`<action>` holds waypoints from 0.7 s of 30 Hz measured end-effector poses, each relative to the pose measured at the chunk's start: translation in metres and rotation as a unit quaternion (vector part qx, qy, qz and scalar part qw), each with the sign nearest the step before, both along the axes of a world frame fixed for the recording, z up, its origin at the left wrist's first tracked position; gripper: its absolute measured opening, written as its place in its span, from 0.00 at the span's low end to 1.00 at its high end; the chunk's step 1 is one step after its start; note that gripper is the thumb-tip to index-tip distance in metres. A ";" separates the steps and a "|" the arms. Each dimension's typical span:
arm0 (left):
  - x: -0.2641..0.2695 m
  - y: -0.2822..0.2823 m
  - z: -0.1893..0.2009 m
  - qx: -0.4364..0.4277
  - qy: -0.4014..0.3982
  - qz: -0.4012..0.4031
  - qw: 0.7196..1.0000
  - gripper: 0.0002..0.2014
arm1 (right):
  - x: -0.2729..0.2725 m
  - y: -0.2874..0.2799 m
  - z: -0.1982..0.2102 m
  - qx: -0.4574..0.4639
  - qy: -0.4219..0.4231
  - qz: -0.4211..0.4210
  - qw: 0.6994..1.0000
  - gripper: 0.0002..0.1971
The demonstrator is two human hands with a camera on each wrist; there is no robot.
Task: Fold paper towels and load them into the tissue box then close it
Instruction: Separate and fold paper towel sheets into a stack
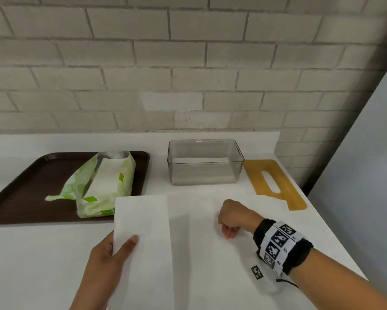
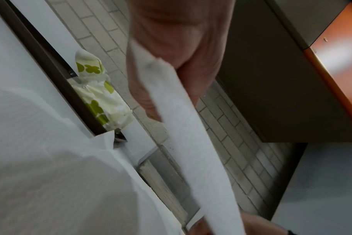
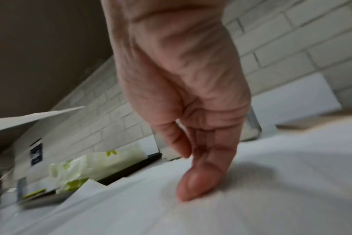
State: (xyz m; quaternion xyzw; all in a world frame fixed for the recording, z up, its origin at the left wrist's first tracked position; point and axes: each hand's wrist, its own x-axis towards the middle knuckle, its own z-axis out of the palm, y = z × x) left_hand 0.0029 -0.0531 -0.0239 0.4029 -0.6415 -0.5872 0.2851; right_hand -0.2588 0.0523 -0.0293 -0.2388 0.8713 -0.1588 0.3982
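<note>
A white paper towel (image 1: pixel 210 253) lies spread on the white counter in front of me. My left hand (image 1: pixel 125 243) pinches the towel's left flap (image 1: pixel 141 220), thumb on top, and holds it raised off the counter; the left wrist view shows the flap (image 2: pixel 187 143) running out from that hand (image 2: pixel 181 47). My right hand (image 1: pixel 229 231) presses the towel's middle, and its fingertips (image 3: pixel 199 186) point down onto the sheet (image 3: pixel 251 198). The clear tissue box (image 1: pixel 206 163) stands empty and uncovered behind the towel. Its wooden lid (image 1: pixel 254 175), with a slot, lies flat to its right.
A dark brown tray (image 1: pixel 31 186) at the left holds an opened green-and-white pack of paper towels (image 1: pixel 103 184). A brick wall backs the counter. The counter's right edge runs close beside the lid, with a grey panel beyond.
</note>
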 end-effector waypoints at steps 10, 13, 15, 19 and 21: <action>0.002 0.021 -0.002 0.077 0.053 -0.024 0.995 0.06 | 0.023 -0.021 -0.019 -0.115 0.039 -0.140 0.983 0.16; 0.009 0.022 0.000 0.099 0.070 -0.015 0.993 0.06 | 0.030 -0.017 -0.015 -0.276 0.008 -0.181 0.944 0.18; 0.015 0.021 0.001 0.129 0.086 -0.008 0.988 0.07 | 0.035 -0.006 -0.001 -0.380 -0.051 -0.205 0.901 0.15; 0.021 0.021 0.008 0.202 0.130 -0.009 0.971 0.09 | 0.045 0.023 0.042 -0.559 -0.199 -0.258 0.762 0.03; 0.019 0.023 0.012 0.235 0.153 -0.018 0.960 0.11 | 0.054 0.036 0.064 -0.615 -0.214 -0.254 0.715 0.04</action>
